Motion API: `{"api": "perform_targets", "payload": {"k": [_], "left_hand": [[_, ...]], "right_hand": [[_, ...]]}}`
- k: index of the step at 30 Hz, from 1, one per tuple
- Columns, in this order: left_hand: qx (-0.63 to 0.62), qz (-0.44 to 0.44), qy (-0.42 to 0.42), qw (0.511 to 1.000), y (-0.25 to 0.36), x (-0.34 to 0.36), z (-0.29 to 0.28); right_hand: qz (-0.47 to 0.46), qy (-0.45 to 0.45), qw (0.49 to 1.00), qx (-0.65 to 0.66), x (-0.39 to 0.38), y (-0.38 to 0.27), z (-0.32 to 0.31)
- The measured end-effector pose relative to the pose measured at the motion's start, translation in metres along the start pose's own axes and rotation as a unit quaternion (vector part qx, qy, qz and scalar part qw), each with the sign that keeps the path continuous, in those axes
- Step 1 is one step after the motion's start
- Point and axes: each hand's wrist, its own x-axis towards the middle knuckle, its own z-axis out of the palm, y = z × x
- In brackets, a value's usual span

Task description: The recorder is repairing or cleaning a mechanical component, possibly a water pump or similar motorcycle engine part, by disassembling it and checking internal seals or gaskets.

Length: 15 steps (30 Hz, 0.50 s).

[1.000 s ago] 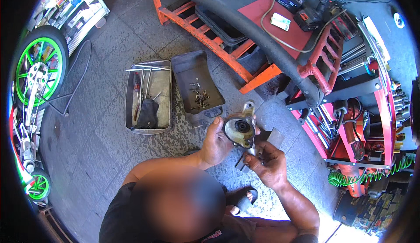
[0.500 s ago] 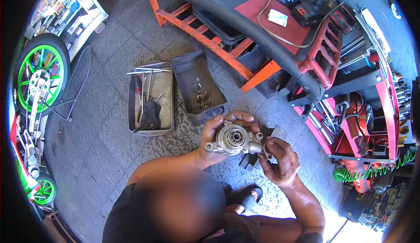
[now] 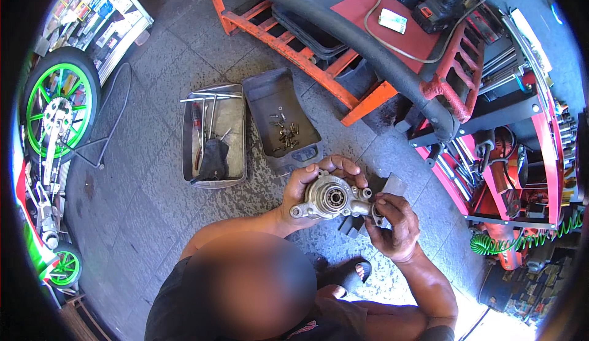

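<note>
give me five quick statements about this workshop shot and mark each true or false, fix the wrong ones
1. The left hand and right hand both hold the silvery cast-metal housing. True.
2. A red-handled screwdriver lies in the shallow rectangular grey tray. True.
3. That tray also holds the small loose metal bolts. False: the bolts lie in the dark grey open bin beside it.
4. The large black-tyred wheel at left has a blue rim. False: the wheel's rim is bright green.
5. The coiled green hose is at the picture's left edge. False: the hose is at the right.
</note>
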Motion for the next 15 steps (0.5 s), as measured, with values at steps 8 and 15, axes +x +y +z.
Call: {"api": "perform_targets", "payload": {"k": [8,15], "left_hand": [[0.013,0.021,-0.032,0.999,0.001,0.002,0.000],[0.107,0.002,0.123,0.987,-0.005,-0.004,-0.009]], "right_hand": [[0.006,0.006,1.000,-0.001,0.001,0.002,0.005],[0.105,0.003,0.993,0.046,-0.007,0.007,0.004]]}}
